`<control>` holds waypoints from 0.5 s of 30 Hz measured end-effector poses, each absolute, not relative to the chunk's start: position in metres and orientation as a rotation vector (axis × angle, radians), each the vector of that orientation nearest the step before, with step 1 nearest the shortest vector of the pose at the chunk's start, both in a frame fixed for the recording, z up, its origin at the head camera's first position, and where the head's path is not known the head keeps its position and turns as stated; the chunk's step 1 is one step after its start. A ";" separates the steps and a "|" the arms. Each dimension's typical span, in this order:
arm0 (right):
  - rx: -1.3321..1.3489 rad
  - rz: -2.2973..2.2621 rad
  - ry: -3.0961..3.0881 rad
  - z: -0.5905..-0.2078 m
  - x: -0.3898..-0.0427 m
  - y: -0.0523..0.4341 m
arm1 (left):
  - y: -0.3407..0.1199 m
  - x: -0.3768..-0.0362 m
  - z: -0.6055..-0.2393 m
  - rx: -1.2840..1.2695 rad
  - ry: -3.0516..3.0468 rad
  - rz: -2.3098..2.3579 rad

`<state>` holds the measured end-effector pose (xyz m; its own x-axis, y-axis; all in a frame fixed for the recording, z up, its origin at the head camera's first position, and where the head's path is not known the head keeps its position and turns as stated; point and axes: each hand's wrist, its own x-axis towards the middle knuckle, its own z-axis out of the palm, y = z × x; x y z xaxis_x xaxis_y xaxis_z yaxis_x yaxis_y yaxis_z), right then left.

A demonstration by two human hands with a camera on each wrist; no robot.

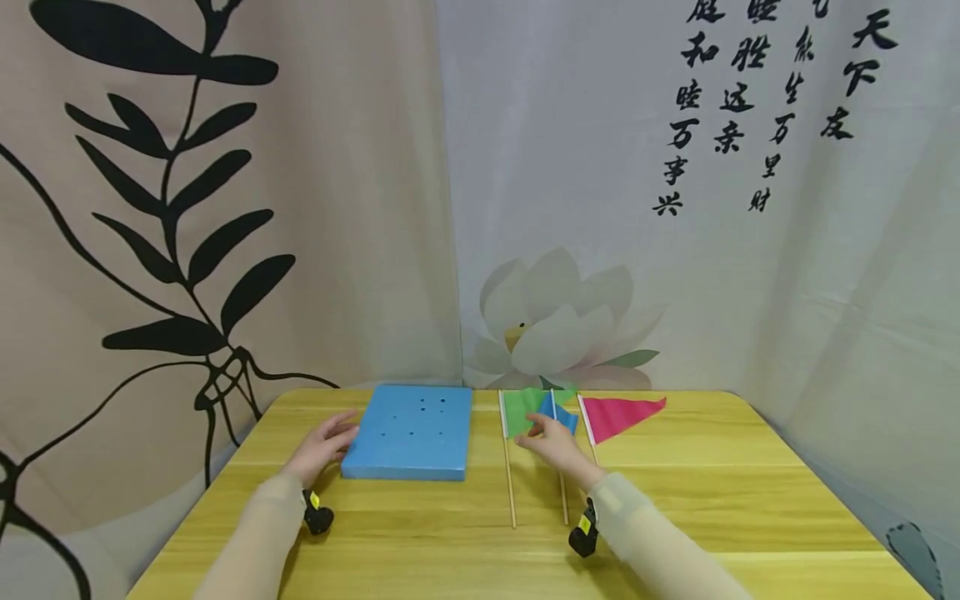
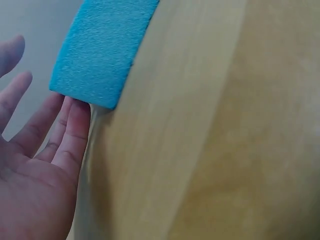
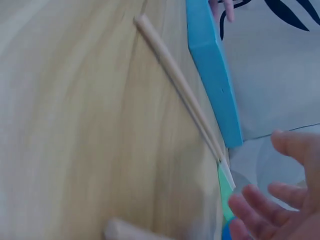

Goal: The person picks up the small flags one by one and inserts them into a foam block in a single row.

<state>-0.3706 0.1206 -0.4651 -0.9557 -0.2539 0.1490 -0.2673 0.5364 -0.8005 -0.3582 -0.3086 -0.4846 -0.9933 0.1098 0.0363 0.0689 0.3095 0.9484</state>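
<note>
A blue foam board (image 1: 408,454) with several small holes in its top lies flat at the back of the table. My left hand (image 1: 325,448) is at its left side, fingers loosely extended and fingertips right at the foam edge (image 2: 102,60). To the right, my right hand (image 1: 557,450) hovers over small flags on wooden sticks, its fingers apart and holding nothing. Under and around it lie a green flag (image 1: 521,410), a blue flag (image 1: 567,418) partly hidden by the fingers, and a pink triangular pennant (image 1: 618,417). The right wrist view shows the green flag's stick (image 3: 175,75) close by.
The wooden table (image 1: 420,542) ends just behind the board and flags. A curtain (image 1: 360,208) with plant prints and dark lettering hangs behind it. Each wrist wears a small black camera, such as the right one (image 1: 583,533).
</note>
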 end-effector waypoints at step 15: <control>0.269 1.802 -2.761 -0.482 -0.372 0.106 | -0.308 -0.349 -0.494 0.148 2.542 1.830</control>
